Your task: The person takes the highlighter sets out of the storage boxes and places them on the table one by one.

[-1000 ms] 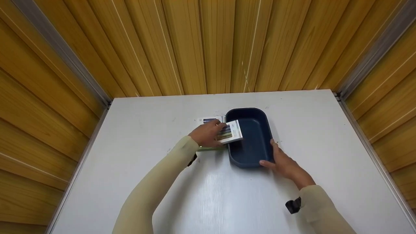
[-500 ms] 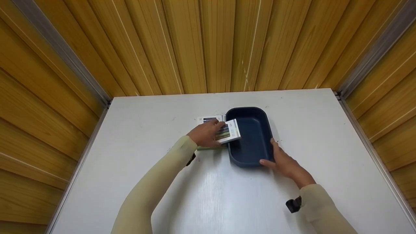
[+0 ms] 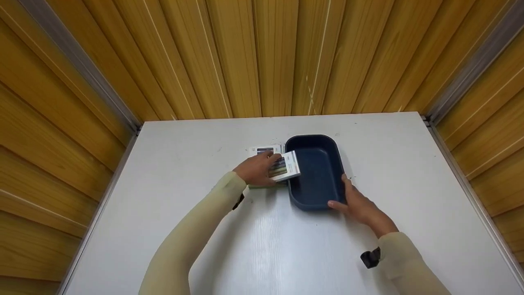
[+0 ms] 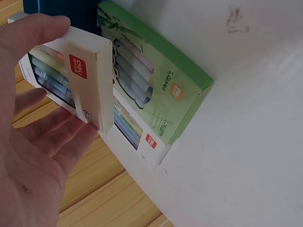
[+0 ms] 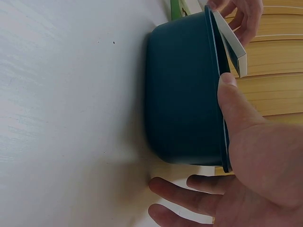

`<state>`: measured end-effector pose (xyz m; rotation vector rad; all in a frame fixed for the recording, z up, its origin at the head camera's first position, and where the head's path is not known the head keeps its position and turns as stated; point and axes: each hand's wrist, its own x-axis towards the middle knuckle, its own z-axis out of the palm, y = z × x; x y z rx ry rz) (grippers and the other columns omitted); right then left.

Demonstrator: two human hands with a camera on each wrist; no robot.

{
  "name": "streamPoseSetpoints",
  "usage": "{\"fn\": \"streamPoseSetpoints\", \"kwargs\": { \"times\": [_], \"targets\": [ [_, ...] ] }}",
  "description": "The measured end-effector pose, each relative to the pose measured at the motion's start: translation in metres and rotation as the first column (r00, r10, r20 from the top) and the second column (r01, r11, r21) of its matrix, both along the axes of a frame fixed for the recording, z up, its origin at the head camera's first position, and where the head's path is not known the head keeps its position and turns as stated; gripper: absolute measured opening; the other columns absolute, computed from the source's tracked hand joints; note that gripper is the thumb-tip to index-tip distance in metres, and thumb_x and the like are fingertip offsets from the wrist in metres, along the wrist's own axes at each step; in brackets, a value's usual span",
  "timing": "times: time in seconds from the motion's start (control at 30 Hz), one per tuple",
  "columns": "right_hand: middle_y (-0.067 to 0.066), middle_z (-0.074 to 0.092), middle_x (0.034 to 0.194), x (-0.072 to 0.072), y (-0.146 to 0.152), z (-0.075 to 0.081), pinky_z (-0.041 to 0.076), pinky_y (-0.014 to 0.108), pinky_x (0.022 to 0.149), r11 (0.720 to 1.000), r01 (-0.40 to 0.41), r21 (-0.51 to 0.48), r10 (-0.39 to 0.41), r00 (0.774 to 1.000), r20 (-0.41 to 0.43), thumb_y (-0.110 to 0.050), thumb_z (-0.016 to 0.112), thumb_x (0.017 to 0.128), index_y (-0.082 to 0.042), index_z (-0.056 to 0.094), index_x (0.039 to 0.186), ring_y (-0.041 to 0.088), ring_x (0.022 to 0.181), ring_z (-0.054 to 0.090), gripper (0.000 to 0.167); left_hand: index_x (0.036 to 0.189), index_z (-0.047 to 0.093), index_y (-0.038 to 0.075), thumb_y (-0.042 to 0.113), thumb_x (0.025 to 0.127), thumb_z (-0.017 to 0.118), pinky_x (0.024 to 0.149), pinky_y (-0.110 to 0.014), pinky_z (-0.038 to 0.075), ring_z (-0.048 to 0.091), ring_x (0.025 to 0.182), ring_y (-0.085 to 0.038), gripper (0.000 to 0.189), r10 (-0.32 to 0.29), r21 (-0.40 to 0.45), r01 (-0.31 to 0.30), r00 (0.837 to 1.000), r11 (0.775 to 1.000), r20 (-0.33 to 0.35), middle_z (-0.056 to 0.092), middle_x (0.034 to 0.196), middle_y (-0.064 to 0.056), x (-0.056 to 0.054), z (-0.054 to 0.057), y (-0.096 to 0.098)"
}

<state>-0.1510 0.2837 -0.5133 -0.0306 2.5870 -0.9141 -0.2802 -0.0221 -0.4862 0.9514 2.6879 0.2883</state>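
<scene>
My left hand (image 3: 256, 169) grips a white windowed box of pens (image 4: 80, 71) between thumb and fingers. In the head view this white pen box (image 3: 291, 164) is tilted, its right end over the left rim of a dark blue bin (image 3: 315, 180). A green pen box (image 4: 158, 90) and a second white pen box (image 4: 150, 149) lie on the table beside the bin, partly hidden under my left hand in the head view. My right hand (image 3: 362, 209) holds the bin's near right corner; its thumb (image 5: 228, 87) lies on the rim, with the fingers outside the wall.
The white table (image 3: 196, 164) surrounds the bin and boxes. Yellow wood-look panels (image 3: 270, 61) stand behind its back edge and along both sides. Black devices are strapped at both wrists, one plain at the right cuff (image 3: 370, 258).
My left hand and the white pen box have shifted slightly left, so less of the box overhangs the bin. The right hand and the bin stay nearly still.
</scene>
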Motion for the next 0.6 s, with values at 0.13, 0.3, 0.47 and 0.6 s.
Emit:
{"fn": "streamPoseSetpoints", "kwargs": {
  "times": [0.13, 0.3, 0.47, 0.6],
  "targets": [
    [0.027, -0.001, 0.16, -0.0003, 0.0, 0.0004, 0.016, 0.065, 0.113, 1.0, -0.004, 0.001, 0.004, 1.0, 0.006, -0.055, 0.057, 0.091, -0.006, -0.014, 0.153, 0.047, 0.146, 0.008, 0.106, 0.146, 0.036, 0.025, 0.039, 0.08, 0.072, 0.101, -0.041, 0.048, 0.055, 0.116, -0.023, 0.076, 0.002, -0.01, -0.002, 1.0, 1.0, -0.007, 0.044, 0.142, -0.009, 0.0013, 0.0001, -0.0016],
    [0.027, 0.0, 0.16, -0.0007, 0.0, 0.0003, 0.017, 0.065, 0.113, 1.0, -0.003, 0.004, 0.003, 1.0, 0.008, -0.054, 0.057, 0.091, -0.006, -0.014, 0.153, 0.047, 0.146, 0.008, 0.105, 0.145, 0.037, 0.024, 0.04, 0.08, 0.074, 0.099, -0.041, 0.049, 0.055, 0.112, -0.022, 0.076, -0.003, -0.001, 0.003, 1.0, 1.0, -0.013, 0.047, 0.137, -0.009, 0.0022, -0.0008, -0.0035],
    [0.027, -0.001, 0.16, -0.0006, 0.0005, 0.0, 0.016, 0.065, 0.114, 1.0, -0.005, -0.001, 0.005, 1.0, 0.005, -0.058, 0.056, 0.09, -0.005, -0.014, 0.153, 0.047, 0.146, 0.008, 0.108, 0.146, 0.037, 0.024, 0.042, 0.08, 0.074, 0.098, -0.041, 0.049, 0.056, 0.11, -0.021, 0.077, -0.002, 0.004, 0.002, 1.0, 1.0, -0.006, 0.048, 0.135, -0.009, 0.0032, -0.0018, -0.0054],
    [0.028, -0.001, 0.159, -0.0002, 0.0012, -0.0005, 0.015, 0.065, 0.114, 1.0, -0.008, -0.007, 0.008, 1.0, 0.0, -0.058, 0.056, 0.09, -0.004, -0.014, 0.153, 0.047, 0.146, 0.007, 0.108, 0.147, 0.035, 0.025, 0.042, 0.081, 0.074, 0.101, -0.041, 0.048, 0.055, 0.114, -0.022, 0.078, 0.011, 0.0, -0.011, 1.0, 1.0, 0.013, 0.046, 0.138, -0.009, 0.0042, -0.0017, -0.0073]
  ]
}}
